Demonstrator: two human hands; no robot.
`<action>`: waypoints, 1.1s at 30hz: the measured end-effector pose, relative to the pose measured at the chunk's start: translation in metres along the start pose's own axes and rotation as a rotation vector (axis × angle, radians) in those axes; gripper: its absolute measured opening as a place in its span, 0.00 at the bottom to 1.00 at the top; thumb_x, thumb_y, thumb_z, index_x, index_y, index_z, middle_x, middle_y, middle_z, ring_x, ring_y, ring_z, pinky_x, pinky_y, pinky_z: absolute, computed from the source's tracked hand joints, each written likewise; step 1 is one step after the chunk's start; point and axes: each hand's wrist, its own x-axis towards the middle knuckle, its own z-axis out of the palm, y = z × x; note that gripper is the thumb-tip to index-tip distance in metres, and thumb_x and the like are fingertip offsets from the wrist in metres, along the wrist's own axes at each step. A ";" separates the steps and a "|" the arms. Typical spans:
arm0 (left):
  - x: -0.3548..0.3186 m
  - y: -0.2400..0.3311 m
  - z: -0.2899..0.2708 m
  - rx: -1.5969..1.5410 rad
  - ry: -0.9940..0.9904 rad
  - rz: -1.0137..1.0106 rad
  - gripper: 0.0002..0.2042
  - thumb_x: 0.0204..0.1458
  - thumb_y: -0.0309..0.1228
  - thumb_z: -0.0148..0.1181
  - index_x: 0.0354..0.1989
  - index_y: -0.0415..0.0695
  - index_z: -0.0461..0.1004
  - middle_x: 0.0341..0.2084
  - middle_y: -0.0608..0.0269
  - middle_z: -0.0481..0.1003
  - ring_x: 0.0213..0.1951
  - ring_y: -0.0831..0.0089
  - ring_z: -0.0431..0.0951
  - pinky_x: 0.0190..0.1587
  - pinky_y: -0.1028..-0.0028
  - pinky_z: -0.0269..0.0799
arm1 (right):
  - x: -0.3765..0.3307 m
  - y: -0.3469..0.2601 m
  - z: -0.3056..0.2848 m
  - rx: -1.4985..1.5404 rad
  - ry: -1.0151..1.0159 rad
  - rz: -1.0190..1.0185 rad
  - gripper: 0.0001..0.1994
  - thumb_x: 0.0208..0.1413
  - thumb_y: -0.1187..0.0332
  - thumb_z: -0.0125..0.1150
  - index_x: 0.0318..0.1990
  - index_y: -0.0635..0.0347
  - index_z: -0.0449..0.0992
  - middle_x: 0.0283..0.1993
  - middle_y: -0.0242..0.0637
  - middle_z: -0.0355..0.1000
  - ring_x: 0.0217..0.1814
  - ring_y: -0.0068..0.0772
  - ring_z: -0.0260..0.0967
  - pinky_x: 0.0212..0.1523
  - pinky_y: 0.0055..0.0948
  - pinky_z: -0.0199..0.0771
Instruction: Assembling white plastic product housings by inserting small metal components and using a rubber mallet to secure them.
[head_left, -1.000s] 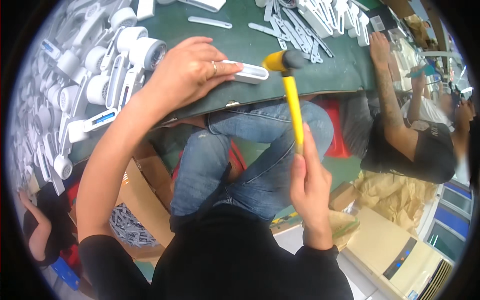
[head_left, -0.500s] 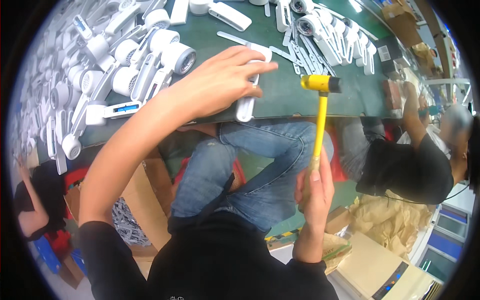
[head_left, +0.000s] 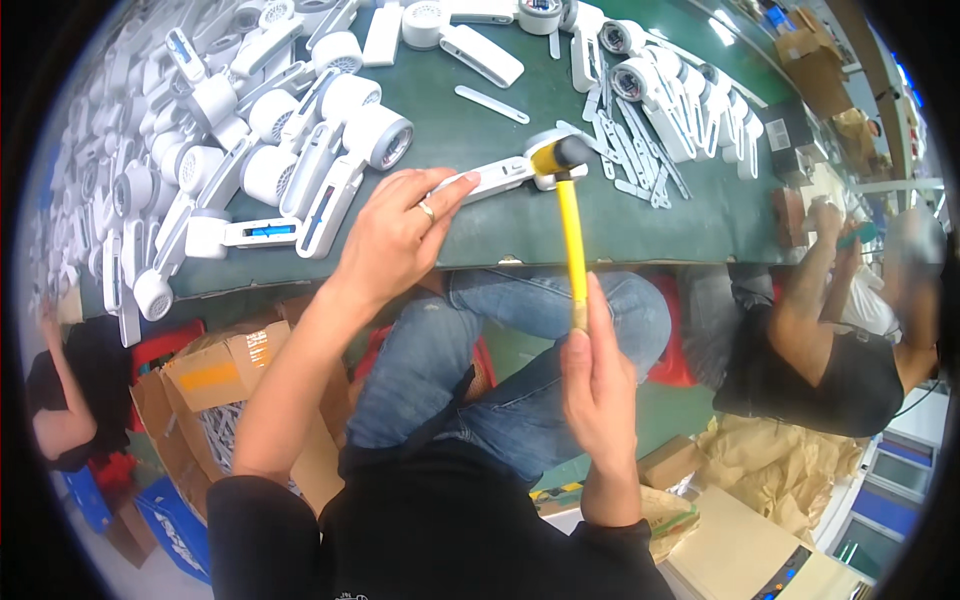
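My left hand (head_left: 395, 230), a ring on one finger, grips the handle end of a white handheld fan (head_left: 498, 178). The fan lies slanted over the green table (head_left: 440, 140), its round head pointing right. In my right hand (head_left: 603, 390) is a mallet (head_left: 572, 235) with a yellow shaft and a yellow head with a dark striking face. The mallet head is over the fan's round end and hides part of it; whether the two touch I cannot tell. A loose white strip (head_left: 492, 104) lies beyond the fan.
Many white handheld fans (head_left: 265, 170) are heaped along the left. More fans (head_left: 690, 105) stand in a row at the right, beside loose white strips (head_left: 630, 150). An open cardboard box (head_left: 180, 420) is below the table's left part. A co-worker (head_left: 830, 340) sits at right.
The fan has swung from pointing toward me to lying crosswise, with my left hand now at its handle end. My right hand has brought the mallet left, over the fan's head.
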 end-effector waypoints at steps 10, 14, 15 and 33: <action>0.002 -0.009 0.004 0.030 0.032 0.036 0.16 0.55 0.24 0.70 0.53 0.46 0.84 0.42 0.57 0.83 0.45 0.56 0.82 0.54 0.60 0.77 | 0.017 -0.008 0.018 -0.115 0.036 -0.011 0.28 0.70 0.76 0.51 0.77 0.66 0.57 0.54 0.63 0.78 0.51 0.62 0.81 0.50 0.43 0.80; 0.008 -0.005 0.004 -0.009 0.033 0.051 0.15 0.55 0.24 0.70 0.52 0.45 0.84 0.41 0.57 0.83 0.45 0.55 0.82 0.55 0.59 0.77 | 0.007 -0.005 0.015 -0.101 0.174 -0.130 0.27 0.72 0.73 0.49 0.77 0.60 0.59 0.41 0.55 0.76 0.38 0.48 0.75 0.41 0.38 0.77; 0.006 -0.006 0.004 -0.008 0.031 0.043 0.15 0.55 0.24 0.69 0.52 0.45 0.84 0.41 0.57 0.83 0.44 0.55 0.82 0.55 0.59 0.77 | 0.008 -0.002 0.023 -0.098 0.234 -0.192 0.26 0.74 0.72 0.47 0.77 0.56 0.60 0.33 0.46 0.74 0.30 0.29 0.69 0.36 0.31 0.74; 0.002 -0.009 0.005 -0.246 -0.001 -0.252 0.43 0.52 0.24 0.74 0.76 0.38 0.56 0.38 0.57 0.82 0.44 0.55 0.80 0.56 0.59 0.72 | 0.006 -0.020 0.016 -0.168 0.083 -0.334 0.29 0.69 0.73 0.54 0.76 0.60 0.59 0.42 0.58 0.77 0.38 0.63 0.78 0.38 0.48 0.78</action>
